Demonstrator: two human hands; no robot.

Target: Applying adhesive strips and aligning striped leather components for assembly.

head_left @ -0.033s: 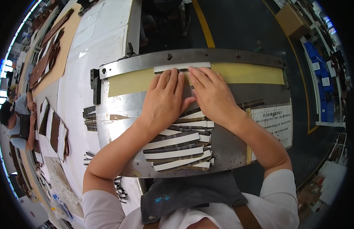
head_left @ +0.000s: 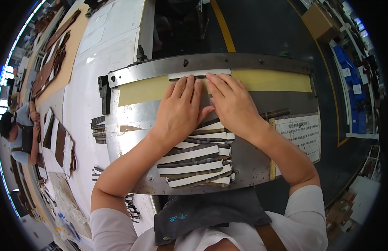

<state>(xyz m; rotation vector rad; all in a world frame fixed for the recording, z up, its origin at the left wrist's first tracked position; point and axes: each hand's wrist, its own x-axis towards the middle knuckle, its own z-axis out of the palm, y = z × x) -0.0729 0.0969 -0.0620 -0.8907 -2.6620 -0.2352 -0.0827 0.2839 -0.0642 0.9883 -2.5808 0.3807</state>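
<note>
Noted slight shift of metal bar [head_left: 202, 60] at 11 o'clock. Saw left hand [head_left: 179, 109] and right hand [head_left: 233, 104] flat, unclenched, fingertips [head_left: 190, 78] on white strip [head_left: 199, 73], dark along near edge, at 12 o'clock.

- L hand [head_left: 179, 102] & R hand [head_left: 231, 102] side by side over plate [head_left: 252, 167], fingertips at near edge of strip [head_left: 200, 72]
- strip just this side of bar [head_left: 244, 61], nr its mid
- bar along plate's far edge
- pile of strips [head_left: 189, 168] on plate, btw forearms
- sheet [head_left: 302, 136] at plate's R end
- worktable [head_left: 87, 104] L of plate; bundle [head_left: 99, 130] btw
- co-worker [head_left: 22, 129] far L
- bins [head_left: 355, 88] far R, on shelving
</note>
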